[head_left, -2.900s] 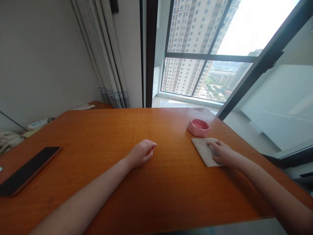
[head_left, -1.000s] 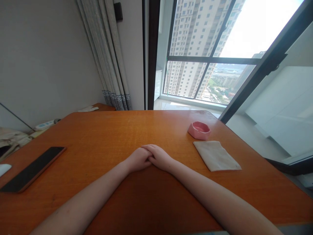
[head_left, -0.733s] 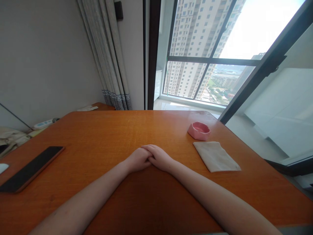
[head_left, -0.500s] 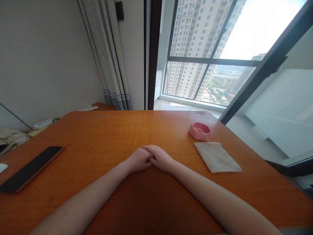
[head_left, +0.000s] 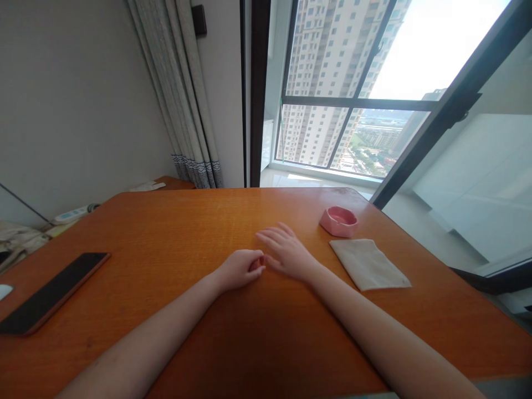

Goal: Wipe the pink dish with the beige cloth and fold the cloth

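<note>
My left hand (head_left: pixel 240 267) rests on the orange wooden table (head_left: pixel 174 233), fingers curled into a loose fist with nothing in it. My right hand (head_left: pixel 284 250) lies just to its right, palm down, fingers spread and pointing away from me, holding nothing. A folded beige cloth (head_left: pixel 369 264) lies flat to the right of my right hand, apart from it. A small pink dish (head_left: pixel 338 221) stands just behind the cloth.
A dark phone (head_left: pixel 50 293) lies near the table's left edge, with a white object (head_left: pixel 5 291) beside it. Curtains (head_left: pixel 183 94) hang at the back, and a large window (head_left: pixel 344 88) lies beyond the table's far edge. The table's right edge is close to the cloth.
Earlier my right hand left the cloth and clasped my left hand at the table's middle. Now the hands have parted: the right has lifted off, opened and moved slightly forward.
</note>
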Demonstrator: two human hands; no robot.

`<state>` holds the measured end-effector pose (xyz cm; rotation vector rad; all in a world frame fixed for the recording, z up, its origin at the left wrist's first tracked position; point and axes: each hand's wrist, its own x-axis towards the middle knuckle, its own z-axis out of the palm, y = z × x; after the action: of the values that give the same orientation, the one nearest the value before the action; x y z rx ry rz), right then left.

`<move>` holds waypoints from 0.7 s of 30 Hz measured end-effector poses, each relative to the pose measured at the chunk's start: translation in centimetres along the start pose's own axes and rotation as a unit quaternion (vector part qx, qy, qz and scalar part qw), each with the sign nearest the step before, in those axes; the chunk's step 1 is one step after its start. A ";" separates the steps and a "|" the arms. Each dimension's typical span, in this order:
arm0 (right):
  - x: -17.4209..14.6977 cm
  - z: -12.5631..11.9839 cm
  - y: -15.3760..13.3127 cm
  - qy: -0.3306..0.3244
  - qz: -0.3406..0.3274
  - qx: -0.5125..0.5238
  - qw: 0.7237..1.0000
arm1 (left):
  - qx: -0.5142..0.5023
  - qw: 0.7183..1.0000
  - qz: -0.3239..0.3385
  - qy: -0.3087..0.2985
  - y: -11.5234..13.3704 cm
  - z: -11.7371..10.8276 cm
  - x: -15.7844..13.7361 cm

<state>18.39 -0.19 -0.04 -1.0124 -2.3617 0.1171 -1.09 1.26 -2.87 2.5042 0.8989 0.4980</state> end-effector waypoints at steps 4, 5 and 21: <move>-1.6 -3.6 4.5 0.144 0.262 -0.222 0.928 | -0.024 1.000 -0.011 -0.005 -0.1 -0.5 0.0; -2.1 -4.1 5.6 0.134 0.314 -0.262 0.902 | -0.026 1.000 -0.011 -0.005 -0.1 -0.5 0.0; -5.3 -4.8 11.0 0.032 0.475 -0.330 0.815 | -0.025 1.000 0.000 -0.002 -0.1 -0.4 0.0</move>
<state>30.93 3.29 -1.62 -2.4084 -1.5977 -0.3924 -1.34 1.41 -2.59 2.4586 0.8737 0.5099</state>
